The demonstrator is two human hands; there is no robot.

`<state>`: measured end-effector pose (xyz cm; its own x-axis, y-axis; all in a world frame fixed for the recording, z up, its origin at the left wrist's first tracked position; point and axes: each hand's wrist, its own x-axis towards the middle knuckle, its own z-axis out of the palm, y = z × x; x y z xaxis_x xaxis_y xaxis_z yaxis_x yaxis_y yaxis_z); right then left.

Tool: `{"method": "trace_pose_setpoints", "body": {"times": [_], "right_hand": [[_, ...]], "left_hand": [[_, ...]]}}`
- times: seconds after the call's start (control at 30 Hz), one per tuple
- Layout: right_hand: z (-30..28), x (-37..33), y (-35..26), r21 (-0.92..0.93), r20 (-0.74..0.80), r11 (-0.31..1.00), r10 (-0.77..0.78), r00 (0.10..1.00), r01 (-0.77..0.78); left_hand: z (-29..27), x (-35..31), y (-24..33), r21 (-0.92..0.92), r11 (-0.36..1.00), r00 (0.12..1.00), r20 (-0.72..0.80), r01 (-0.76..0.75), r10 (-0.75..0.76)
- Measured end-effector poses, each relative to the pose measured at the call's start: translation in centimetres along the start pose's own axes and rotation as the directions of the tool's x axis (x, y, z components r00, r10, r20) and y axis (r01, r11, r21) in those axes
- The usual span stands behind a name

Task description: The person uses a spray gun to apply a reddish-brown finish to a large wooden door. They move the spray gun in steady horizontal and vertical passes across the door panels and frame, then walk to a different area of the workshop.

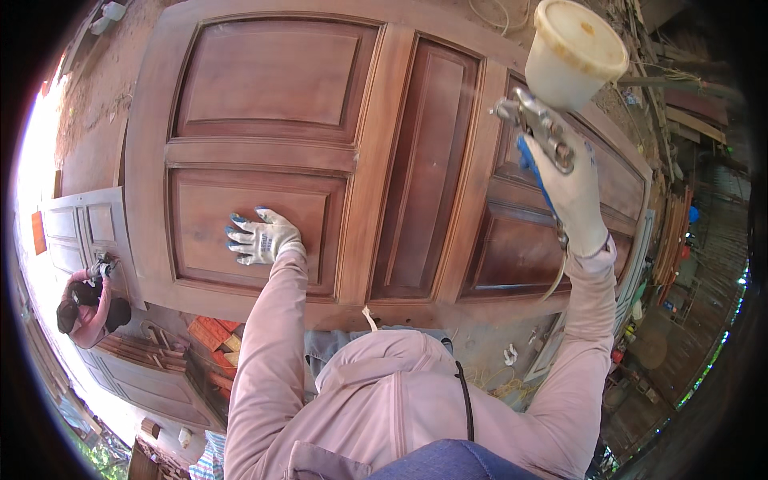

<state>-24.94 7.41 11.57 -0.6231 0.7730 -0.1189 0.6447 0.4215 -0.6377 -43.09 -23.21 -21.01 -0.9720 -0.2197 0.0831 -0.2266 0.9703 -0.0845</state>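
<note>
A large paneled wooden door (368, 168), reddish brown, lies before me. My left hand (268, 238), in a white glove with blue fingertips, rests flat with spread fingers on its lower left panel. Gloved the same way, my right hand (572, 184) is wrapped round a metal spray gun (540, 128) held above the door's right side. A cream plastic cup with a stained lid (576, 52) sits on top of the gun. The nozzle points left, and a faint mist shows by it. A thin hose (556, 280) hangs below my right hand.
At the far left a co-worker (88, 304) bends over a grey paneled door (88, 228) with a tool in hand. Orange-red boards (214, 340) lie near the co-worker. Planks (696, 124) and assorted clutter line the right side. A white scrap (510, 354) lies on the ground.
</note>
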Motion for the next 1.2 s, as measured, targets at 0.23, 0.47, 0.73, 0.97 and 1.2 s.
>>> {"method": "trace_pose_setpoints", "body": {"times": [0.23,0.47,0.73,0.97,1.2], "right_hand": [[0.5,3.7,0.0,-0.100,-0.148,0.992,-0.096,0.984,0.082],[-1.2,-2.0,-1.2,0.037,0.088,0.997,-0.073,0.993,0.070],[-0.6,3.1,1.1,0.433,-0.018,0.887,0.190,0.982,-0.164],[-3.1,6.1,5.3,0.516,-0.105,0.848,0.207,0.973,-0.125],[-4.8,5.9,7.8,0.425,-0.183,0.886,0.283,0.941,-0.184]], "left_hand": [[-0.2,0.2,0.0,0.008,1.000,0.999,0.043,0.000,-0.001],[-0.5,0.1,-0.2,0.018,1.000,1.000,0.020,0.002,-0.002],[0.0,0.1,0.0,0.036,0.999,1.000,0.023,-0.001,0.000],[0.2,0.0,-0.1,0.060,0.998,1.000,0.020,-0.013,0.012],[-0.7,0.0,0.2,0.050,0.999,0.999,0.039,-0.013,0.011]]}}
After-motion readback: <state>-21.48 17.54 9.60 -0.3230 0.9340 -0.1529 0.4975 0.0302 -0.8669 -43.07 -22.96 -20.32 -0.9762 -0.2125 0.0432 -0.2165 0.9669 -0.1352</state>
